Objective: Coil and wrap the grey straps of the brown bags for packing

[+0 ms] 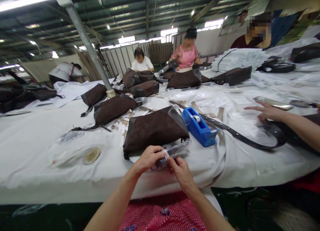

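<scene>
A dark brown handbag (152, 129) lies on the white-covered table right in front of me. Along its near edge runs a strap wrapped in clear plastic (181, 147). My left hand (150, 156) pinches this plastic wrap from the left, thumb and fingers pressed together. From the other side my right hand (180, 171) grips the same wrapped strap, its fingertips close to the left thumb. A small whitish piece (166, 154), perhaps tape or a label, shows between the two thumbs. Just right of the bag stands a blue tape dispenser (200, 126).
More brown bags (112, 111) lie farther back, by a metal post (87, 41). A tape roll (92, 155) sits on plastic at the left. A studded black strap (240, 137) curves rightward towards a co-worker's hand (270, 112) and a phone (272, 103). Other people sit across the table.
</scene>
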Demonstrator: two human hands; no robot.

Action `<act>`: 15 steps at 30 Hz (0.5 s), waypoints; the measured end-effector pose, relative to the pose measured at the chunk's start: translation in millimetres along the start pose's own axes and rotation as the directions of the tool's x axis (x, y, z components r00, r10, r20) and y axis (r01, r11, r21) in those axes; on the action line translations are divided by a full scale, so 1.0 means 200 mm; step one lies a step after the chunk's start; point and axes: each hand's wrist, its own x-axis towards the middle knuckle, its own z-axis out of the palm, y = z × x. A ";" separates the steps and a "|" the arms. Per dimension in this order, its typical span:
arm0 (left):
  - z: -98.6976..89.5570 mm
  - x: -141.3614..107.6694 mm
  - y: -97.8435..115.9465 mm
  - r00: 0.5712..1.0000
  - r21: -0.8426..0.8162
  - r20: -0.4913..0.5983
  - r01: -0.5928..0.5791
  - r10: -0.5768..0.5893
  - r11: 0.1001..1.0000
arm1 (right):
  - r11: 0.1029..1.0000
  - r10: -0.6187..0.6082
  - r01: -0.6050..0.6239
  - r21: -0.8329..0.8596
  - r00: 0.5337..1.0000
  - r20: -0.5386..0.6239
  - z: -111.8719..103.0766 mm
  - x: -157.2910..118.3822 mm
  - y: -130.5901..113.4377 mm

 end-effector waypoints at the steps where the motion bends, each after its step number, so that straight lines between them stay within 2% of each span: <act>1: -0.01 0.00 0.00 1.000 -0.033 0.009 0.010 -0.010 0.999 | 1.000 -0.008 0.008 0.007 1.000 0.028 0.00 -0.01 0.01; 5: -0.05 0.01 -0.01 0.998 -0.083 0.032 0.055 -0.052 0.995 | 1.000 -0.029 0.030 0.000 0.994 0.108 -0.02 -0.02 0.02; 8: -0.05 0.00 -0.02 0.999 -0.015 0.017 0.027 -0.027 1.000 | 0.999 0.000 0.007 -0.050 0.990 0.141 -0.04 -0.02 0.01; 10: -0.03 -0.02 -0.03 0.997 0.159 -0.031 -0.063 0.068 0.985 | 0.993 0.078 -0.056 -0.109 0.975 0.209 -0.06 -0.03 0.01; 12: 0.01 -0.06 -0.04 0.983 0.381 -0.067 -0.130 0.168 0.915 | 0.974 0.175 -0.120 -0.191 0.935 0.309 -0.11 -0.06 -0.01; 13: 0.03 -0.08 -0.05 0.978 0.477 -0.079 -0.134 0.194 0.869 | 0.959 0.228 -0.143 -0.245 0.903 0.364 -0.14 -0.07 -0.03; 15: 0.10 -0.13 -0.08 0.978 0.612 -0.116 -0.069 0.176 0.788 | 0.924 0.305 -0.143 -0.355 0.834 0.459 -0.20 -0.09 -0.08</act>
